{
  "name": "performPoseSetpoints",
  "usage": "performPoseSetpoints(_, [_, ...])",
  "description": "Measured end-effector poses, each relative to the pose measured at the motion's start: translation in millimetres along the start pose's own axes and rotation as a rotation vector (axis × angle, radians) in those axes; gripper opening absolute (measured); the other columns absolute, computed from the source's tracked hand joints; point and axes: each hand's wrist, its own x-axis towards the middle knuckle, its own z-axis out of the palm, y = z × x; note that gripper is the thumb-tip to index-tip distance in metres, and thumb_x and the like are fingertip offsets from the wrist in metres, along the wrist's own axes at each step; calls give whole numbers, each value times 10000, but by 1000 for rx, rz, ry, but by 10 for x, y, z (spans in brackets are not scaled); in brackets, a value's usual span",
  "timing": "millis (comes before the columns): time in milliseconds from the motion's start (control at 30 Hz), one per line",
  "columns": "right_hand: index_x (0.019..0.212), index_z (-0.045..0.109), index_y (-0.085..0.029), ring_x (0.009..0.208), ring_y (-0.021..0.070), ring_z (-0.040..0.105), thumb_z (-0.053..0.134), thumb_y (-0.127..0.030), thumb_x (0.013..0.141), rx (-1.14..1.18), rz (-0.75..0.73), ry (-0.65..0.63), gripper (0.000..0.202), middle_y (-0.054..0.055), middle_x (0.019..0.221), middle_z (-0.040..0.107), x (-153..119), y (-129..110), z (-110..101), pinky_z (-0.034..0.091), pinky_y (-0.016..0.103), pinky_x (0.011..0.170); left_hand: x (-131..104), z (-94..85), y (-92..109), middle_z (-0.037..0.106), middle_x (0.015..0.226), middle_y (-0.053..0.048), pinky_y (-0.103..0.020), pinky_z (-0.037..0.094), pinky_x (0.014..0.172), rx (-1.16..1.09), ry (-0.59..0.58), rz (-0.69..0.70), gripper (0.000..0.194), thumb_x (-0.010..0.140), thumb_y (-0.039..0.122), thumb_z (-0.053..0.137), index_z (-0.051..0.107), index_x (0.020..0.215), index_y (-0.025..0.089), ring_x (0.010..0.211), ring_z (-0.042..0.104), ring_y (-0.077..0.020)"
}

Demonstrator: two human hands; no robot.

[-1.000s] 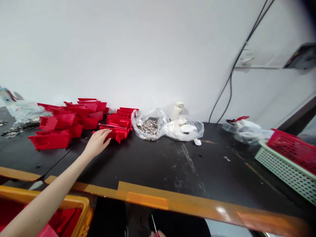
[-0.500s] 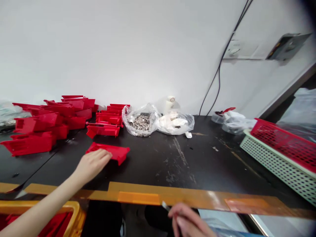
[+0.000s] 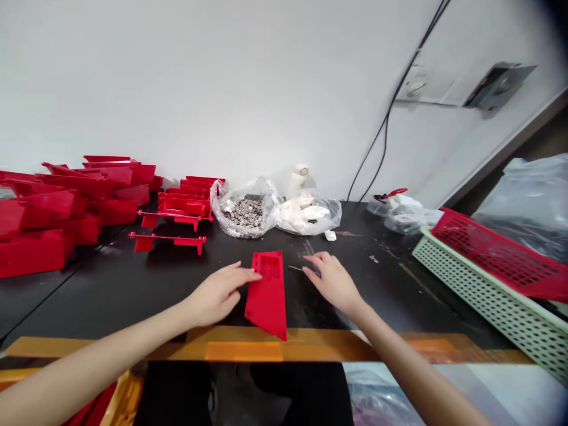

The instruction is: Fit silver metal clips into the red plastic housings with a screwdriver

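Note:
A flat red plastic part point(image 3: 267, 296) with slots near its upper end lies in front of me, its pointed lower end over the taped table edge. My left hand point(image 3: 217, 296) is at its left side, index fingertip on the part and the fingers apart rather than wrapped round it. To the right of the part is my right hand point(image 3: 335, 284), with index finger and thumb spread. A thin metal tool point(image 3: 296, 268) sticks out from this hand toward the part; its exact kind is too small to tell, and its other end is partly hidden.
Stacked red parts point(image 3: 84, 201) fill the left, with a row of red parts point(image 3: 186, 207) beside them. Behind are a bag of small metal pieces point(image 3: 244, 216) and a white-filled bag point(image 3: 310, 216). Baskets point(image 3: 488, 296) stand at right; a yellow crate point(image 3: 126, 393) is below left.
My left hand has brought a red part right, to the table's front middle. My right hand has risen from below the edge to beside it. The view has shifted slightly.

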Motion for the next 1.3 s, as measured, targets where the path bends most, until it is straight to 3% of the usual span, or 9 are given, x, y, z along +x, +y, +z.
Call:
performPoseSetpoints(67, [1110, 674, -180, 1028, 267, 554, 486, -300, 904, -19, -23, 13, 303, 120, 1084, 612, 233, -100, -23, 421, 389, 914, 163, -16, -118, 619, 1216, -69, -426, 390, 1055, -91, 151, -211, 374, 856, 211, 441, 572, 1206, 204, 1125, 565, -219])
performPoseSetpoints(133, [1115, 662, -183, 974, 222, 581, 492, -308, 915, -9, -58, -13, 291, 97, 1078, 618, 547, -220, -9, 447, 346, 876, 346, 12, -255, 629, 1116, -100, -422, 463, 916, -137, 227, -342, 445, 881, 390, 465, 516, 1260, 163, 939, 600, -222])
performPoseSetpoints(200, [1123, 651, -178, 887, 169, 599, 503, -310, 922, 1, -107, -58, 282, 80, 1071, 625, 897, -347, 58, 470, 305, 830, 506, 73, -374, 641, 999, -69, -365, 487, 797, -201, 220, -400, 554, 844, 486, 516, 485, 1293, 161, 779, 590, -185])
performPoseSetpoints(333, [1124, 619, -154, 935, 163, 614, 564, -324, 909, -36, -212, -181, 280, 63, 1083, 636, 1489, -579, 289, 497, 359, 861, 615, 182, -479, 614, 765, 1, -252, 447, 647, -349, 117, -405, 420, 769, 467, 605, 630, 1064, 169, 669, 561, -140])
performPoseSetpoints(467, [1118, 607, -147, 1028, 202, 603, 577, -352, 903, -156, -223, -272, 297, 81, 1139, 621, 1787, -695, 491, 501, 430, 897, 510, 159, -479, 559, 633, 30, -231, 394, 544, -417, 94, -467, 270, 746, 418, 592, 602, 848, 167, 564, 509, -121])
performPoseSetpoints(633, [1106, 609, -153, 1008, 193, 609, 565, -345, 912, -276, -180, -344, 277, 81, 1141, 619, 1992, -660, 607, 516, 410, 875, 439, 58, -493, 482, 570, 51, -222, 320, 526, -398, 150, -535, 158, 695, 330, 565, 500, 665, 189, 555, 433, -116])
performPoseSetpoints(800, [1061, 621, -144, 952, 179, 622, 572, -363, 906, -279, -166, -355, 273, 68, 1069, 640, 2137, -604, 652, 522, 395, 849, 443, 51, -540, 445, 566, 56, -224, 302, 526, -372, 180, -571, 176, 723, 319, 508, 425, 622, 202, 571, 403, -121])
performPoseSetpoints(1067, [1055, 633, -150, 941, 171, 613, 449, -378, 962, -140, -192, -188, 307, 64, 1017, 668, 1973, -516, 554, 474, 348, 857, 439, 72, -620, 509, 567, 45, -227, 347, 506, -440, 164, -616, 179, 725, 362, 533, 479, 663, 202, 550, 472, -131])
performPoseSetpoints(1300, [1001, 640, -141, 945, 178, 623, 583, -380, 895, -200, -130, -301, 268, 61, 1030, 656, 1989, -609, 641, 506, 399, 860, 450, 83, -621, 531, 553, 43, -228, 377, 501, -479, 161, -629, 194, 710, 372, 548, 499, 642, 198, 526, 491, -127])
